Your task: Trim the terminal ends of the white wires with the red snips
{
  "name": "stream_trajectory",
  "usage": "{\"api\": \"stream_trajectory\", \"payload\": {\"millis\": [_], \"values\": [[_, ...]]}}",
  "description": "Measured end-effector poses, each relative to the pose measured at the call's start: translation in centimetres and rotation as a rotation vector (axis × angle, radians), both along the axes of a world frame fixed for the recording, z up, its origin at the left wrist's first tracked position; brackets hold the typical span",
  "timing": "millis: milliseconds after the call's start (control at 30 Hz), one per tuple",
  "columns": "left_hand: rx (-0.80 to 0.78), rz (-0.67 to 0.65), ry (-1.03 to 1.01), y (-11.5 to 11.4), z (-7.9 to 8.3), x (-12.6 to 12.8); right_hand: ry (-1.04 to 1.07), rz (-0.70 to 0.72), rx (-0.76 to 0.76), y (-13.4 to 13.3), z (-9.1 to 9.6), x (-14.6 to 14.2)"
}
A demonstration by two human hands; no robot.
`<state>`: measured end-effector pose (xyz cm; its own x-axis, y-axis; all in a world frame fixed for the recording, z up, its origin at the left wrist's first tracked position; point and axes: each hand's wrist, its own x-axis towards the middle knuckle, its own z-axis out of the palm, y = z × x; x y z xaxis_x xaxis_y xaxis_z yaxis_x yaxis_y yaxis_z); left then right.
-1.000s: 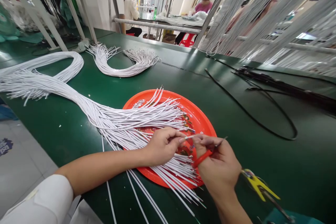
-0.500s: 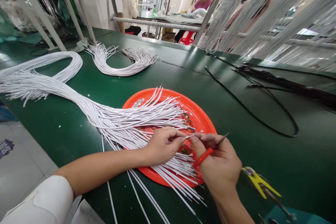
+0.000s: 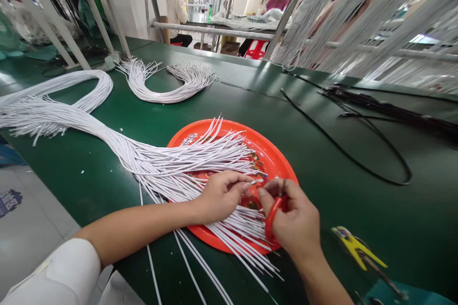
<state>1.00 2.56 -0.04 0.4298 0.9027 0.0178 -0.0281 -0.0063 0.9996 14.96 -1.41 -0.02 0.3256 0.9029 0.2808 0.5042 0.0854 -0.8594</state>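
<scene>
Between the thumb and finger of my left hand [image 3: 222, 198] is the end of a white cable [image 3: 256, 181], its tip pointing right. My right hand [image 3: 295, 217] is closed around red-handled scissors [image 3: 274, 219]; their blades are mostly hidden by my fingers. A small gap separates the right fingertips from the cable tip. Both hands are above a round red tray [image 3: 277, 157]. A thick bundle of white cables [image 3: 153, 162] runs in from the left, and its cut ends fan out across the tray, under and around my left hand.
Yellow-handled pliers [image 3: 358, 248] lie at the lower right of the green table [image 3: 246, 105]. Black cables [image 3: 372, 162] are on the right, a second white cable bundle [image 3: 161, 95] at the back. White strands [image 3: 322, 14] hang from a rack. Other people sit beyond.
My right hand has drawn slightly away from the cable tip and turned, so the scissors' pointed blades no longer stick out to the right. The left hand stays nearly in place.
</scene>
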Motion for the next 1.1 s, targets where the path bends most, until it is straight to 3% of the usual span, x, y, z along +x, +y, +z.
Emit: {"api": "stream_trajectory", "payload": {"millis": [133,367,667,1100], "values": [[-0.074,0.007,-0.077,0.0,0.0,0.0,-0.061,0.159,-0.099,-0.1,0.4,-0.4],[-0.047,0.004,-0.094,0.0,-0.3,0.2,-0.198,0.092,-0.263,-0.7,1.0,-1.7],[-0.039,0.018,-0.074,0.0,-0.6,0.3,-0.276,0.072,-0.28,-0.6,0.9,-1.5],[-0.166,-0.039,-0.127,0.0,0.1,0.3,-0.278,0.088,-0.297,-0.5,0.2,-1.1]]}}
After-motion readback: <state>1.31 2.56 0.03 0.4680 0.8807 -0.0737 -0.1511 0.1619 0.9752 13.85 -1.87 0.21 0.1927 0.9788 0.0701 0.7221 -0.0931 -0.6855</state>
